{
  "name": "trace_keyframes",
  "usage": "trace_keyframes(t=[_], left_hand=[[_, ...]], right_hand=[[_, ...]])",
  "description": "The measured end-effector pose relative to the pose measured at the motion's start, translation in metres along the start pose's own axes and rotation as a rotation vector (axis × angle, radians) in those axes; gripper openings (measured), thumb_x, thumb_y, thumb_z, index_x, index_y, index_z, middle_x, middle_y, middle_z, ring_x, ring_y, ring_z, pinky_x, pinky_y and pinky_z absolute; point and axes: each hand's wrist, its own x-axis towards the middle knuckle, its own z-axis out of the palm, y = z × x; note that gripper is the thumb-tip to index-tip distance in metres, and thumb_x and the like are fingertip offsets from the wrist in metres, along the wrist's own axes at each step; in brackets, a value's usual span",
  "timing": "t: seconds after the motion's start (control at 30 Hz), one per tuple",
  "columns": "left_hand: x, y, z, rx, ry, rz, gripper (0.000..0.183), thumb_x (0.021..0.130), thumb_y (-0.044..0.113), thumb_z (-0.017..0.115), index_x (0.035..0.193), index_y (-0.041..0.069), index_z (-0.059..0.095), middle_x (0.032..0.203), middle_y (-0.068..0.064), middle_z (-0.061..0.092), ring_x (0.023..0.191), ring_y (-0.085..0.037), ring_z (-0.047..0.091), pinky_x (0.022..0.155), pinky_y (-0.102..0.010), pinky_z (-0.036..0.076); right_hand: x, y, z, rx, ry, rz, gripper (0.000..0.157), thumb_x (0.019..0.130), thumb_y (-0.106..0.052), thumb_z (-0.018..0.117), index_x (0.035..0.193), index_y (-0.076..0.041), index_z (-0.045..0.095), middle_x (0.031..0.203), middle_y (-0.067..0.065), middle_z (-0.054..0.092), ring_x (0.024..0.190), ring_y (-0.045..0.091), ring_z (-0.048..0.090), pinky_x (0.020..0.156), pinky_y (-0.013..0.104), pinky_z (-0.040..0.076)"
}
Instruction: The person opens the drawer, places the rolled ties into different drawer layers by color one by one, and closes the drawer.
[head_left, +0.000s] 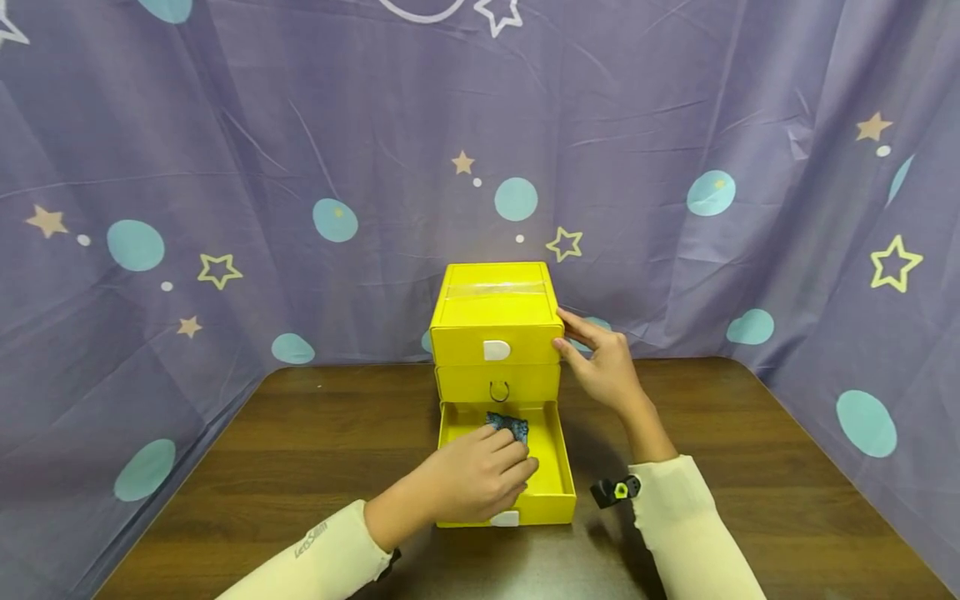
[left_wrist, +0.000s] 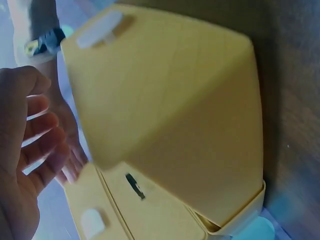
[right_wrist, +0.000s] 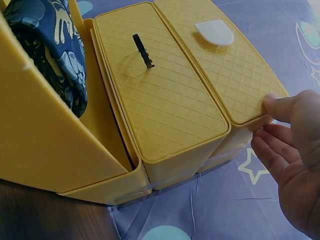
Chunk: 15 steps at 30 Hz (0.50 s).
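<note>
A yellow three-drawer cabinet [head_left: 498, 296] stands on the table with its bottom drawer [head_left: 557, 467] pulled out. Inside that drawer lies a dark blue patterned cloth item [right_wrist: 55, 50], bunched or folded. My left hand [head_left: 480, 473] is over the drawer, close to the cloth [head_left: 507, 423] in the head view; the left wrist view shows its fingers loosely bent with nothing between them. At the top drawer's right front corner, my right hand [head_left: 603, 367] holds the cabinet, thumb on the front face and fingers along the side [right_wrist: 295, 155].
The top drawer has a white tab handle [head_left: 496, 350], the middle one a dark loop [head_left: 498, 391]. Another white tab [head_left: 505, 518] is on the pulled-out drawer's front. Brown wooden table [head_left: 337, 450] surrounds the cabinet. A purple patterned curtain [head_left: 405, 217] hangs behind it.
</note>
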Motion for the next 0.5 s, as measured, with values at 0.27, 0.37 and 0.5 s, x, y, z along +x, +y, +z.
trace_keyframes(t=[0.27,0.37,0.5], left_hand=[[0.002,0.019,-0.003,0.058,0.041,0.145,0.031,0.104,0.019,0.041,0.112,0.015,0.071,0.098,0.004,0.064,0.083,-0.013,0.055,0.07,-0.023,0.049],[0.0,0.025,-0.001,0.083,0.03,0.192,0.033,0.105,0.017,0.039,0.113,0.017,0.07,0.1,0.006,0.062,0.084,-0.012,0.054,0.07,-0.022,0.047],[-0.003,0.032,0.003,0.116,0.016,0.259,0.038,0.106,0.017,0.034,0.113,0.02,0.072,0.101,0.008,0.062,0.087,-0.01,0.055,0.073,-0.021,0.048]], right_hand=[[0.0,-0.001,0.0,-0.012,0.002,0.002,0.044,0.089,0.011,0.072,0.131,0.016,0.06,0.122,0.03,0.067,0.105,0.041,0.071,0.089,0.047,0.058],[0.0,-0.003,0.0,-0.02,-0.002,0.006,0.044,0.089,0.011,0.072,0.131,0.016,0.06,0.122,0.03,0.067,0.105,0.041,0.071,0.089,0.047,0.057],[0.001,-0.004,-0.001,-0.027,-0.007,0.005,0.044,0.089,0.012,0.072,0.131,0.017,0.06,0.122,0.03,0.067,0.105,0.041,0.071,0.089,0.046,0.057]])
